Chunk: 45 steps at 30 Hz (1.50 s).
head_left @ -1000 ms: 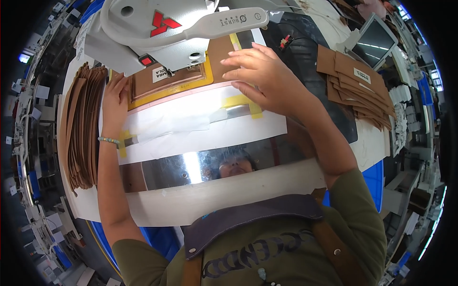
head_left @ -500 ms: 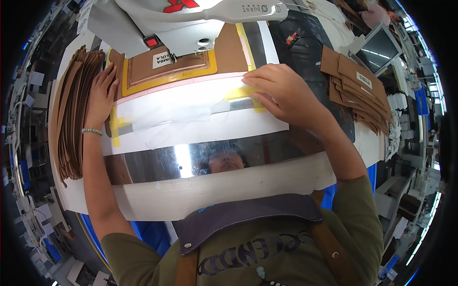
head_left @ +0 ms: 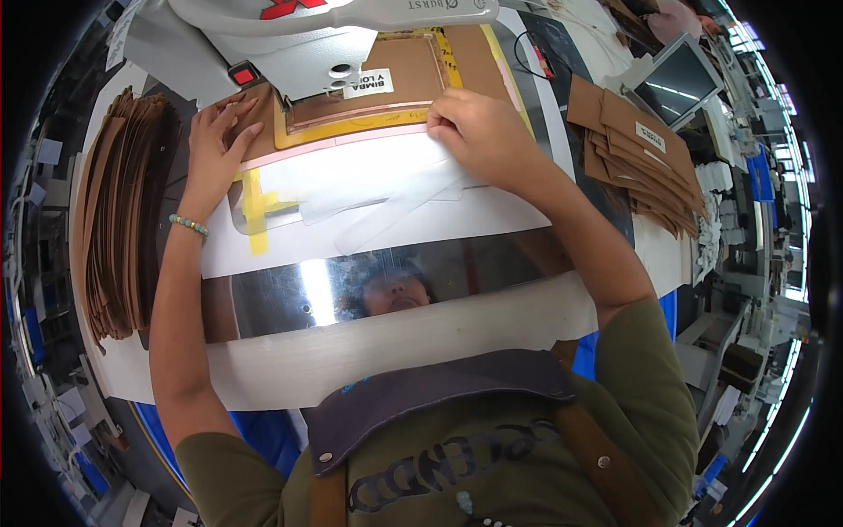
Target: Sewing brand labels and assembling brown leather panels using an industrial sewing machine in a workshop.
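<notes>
A flat brown template (head_left: 399, 54) with a yellow-bordered window lies under the white sewing machine head (head_left: 320, 61). The machine's needle end is over the left of the window, and a white label sits inside it. My left hand (head_left: 209, 149), with a beaded bracelet at the wrist, rests fingers spread on the template's left corner. At the near edge, by a pink strip (head_left: 351, 145), my right hand (head_left: 479, 136) has its fingers curled in, gripping the edge; its fingertips are partly hidden. White paper with yellow tape (head_left: 255, 211) extends toward me.
A tall stack of brown panels (head_left: 123, 220) stands at my left. More brown labelled pieces (head_left: 637, 149) are piled at the right, beside a small screen (head_left: 678, 85). A shiny metal plate (head_left: 457, 272) crosses the near table. Cables lie at the back right.
The template and its label have shifted right under the machine head. Both hands have moved along with it, and the right hand's fingers have curled in more.
</notes>
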### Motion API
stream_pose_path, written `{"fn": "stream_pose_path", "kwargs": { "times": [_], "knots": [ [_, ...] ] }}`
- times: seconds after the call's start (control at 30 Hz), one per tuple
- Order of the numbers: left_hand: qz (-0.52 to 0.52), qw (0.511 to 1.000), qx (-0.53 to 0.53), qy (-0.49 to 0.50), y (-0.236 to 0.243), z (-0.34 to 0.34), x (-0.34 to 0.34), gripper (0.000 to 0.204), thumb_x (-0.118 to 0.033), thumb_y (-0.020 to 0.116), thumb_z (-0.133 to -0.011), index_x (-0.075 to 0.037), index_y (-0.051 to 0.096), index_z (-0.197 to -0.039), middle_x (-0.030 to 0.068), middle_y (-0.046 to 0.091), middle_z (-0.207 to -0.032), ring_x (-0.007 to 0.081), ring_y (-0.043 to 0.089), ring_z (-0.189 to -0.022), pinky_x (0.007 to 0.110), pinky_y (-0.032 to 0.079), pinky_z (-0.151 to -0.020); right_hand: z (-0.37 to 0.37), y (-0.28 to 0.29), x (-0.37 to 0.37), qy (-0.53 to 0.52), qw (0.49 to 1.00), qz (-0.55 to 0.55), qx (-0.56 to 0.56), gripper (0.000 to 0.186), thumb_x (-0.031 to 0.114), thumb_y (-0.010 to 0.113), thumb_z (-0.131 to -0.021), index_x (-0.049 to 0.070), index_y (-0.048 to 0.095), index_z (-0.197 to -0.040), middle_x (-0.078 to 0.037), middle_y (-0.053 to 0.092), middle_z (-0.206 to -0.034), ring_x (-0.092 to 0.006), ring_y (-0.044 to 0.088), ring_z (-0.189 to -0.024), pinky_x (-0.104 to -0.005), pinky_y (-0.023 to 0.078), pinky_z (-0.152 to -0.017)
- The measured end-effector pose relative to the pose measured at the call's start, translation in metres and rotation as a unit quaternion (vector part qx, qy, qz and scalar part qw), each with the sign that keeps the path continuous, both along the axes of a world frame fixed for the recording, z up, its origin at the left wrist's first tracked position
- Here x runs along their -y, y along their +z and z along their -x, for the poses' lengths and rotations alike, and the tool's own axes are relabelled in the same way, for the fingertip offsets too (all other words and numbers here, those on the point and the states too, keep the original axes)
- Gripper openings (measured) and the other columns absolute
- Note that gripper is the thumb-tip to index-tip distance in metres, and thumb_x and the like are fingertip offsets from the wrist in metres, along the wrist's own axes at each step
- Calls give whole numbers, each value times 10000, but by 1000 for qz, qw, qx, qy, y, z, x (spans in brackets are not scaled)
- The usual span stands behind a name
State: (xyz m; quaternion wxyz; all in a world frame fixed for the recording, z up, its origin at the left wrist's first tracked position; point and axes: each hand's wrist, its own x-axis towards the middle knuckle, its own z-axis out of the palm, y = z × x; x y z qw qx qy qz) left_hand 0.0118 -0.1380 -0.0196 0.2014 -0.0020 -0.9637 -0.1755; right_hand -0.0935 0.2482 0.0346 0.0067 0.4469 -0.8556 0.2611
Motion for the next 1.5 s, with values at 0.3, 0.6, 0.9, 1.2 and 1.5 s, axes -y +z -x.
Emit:
{"fn": "stream_pose_path", "kwargs": {
  "times": [0.3,0.6,0.9,1.2,1.5],
  "knots": [
    [62,995,-76,12,4,27,-72,288,-267,711,-972,12,676,-910,141,683,-986,363,571,-885,450,496,-829,-14,29,-23,129,989,-1,-72,244,237,728,-967,22,715,-1083,-134,689,-1085,-348,651,-1024,-427,518,-876],
    [-121,983,136,-36,36,21,-37,318,-249,611,-1032,56,700,-1028,251,697,-904,413,681,-820,457,528,-768,-17,8,-17,283,951,-31,122,233,212,805,-865,68,706,-1020,-71,623,-964,-294,585,-970,-403,490,-861],
    [-177,959,-148,163,106,-154,23,297,-205,713,-1015,-5,600,-827,3,575,-673,115,482,-608,301,399,-587,-25,13,-7,284,946,39,153,133,16,767,-832,20,644,-882,-104,644,-931,-287,629,-881,-368,503,-819],
    [-267,774,-380,430,118,-443,5,538,89,498,-952,5,591,-1475,131,631,-1453,183,625,-1267,308,507,-1073,-10,1,-27,165,900,151,374,79,44,696,-983,41,658,-1052,-21,622,-1015,-78,562,-862,-229,435,-733],
    [-285,579,-283,710,-69,-674,-90,504,73,482,-929,-2,703,-1375,57,718,-1257,99,637,-942,240,515,-835,3,-4,-28,146,911,147,356,152,65,729,-975,19,725,-1120,-13,639,-1064,-69,531,-828,-209,408,-712]
  ]
}}
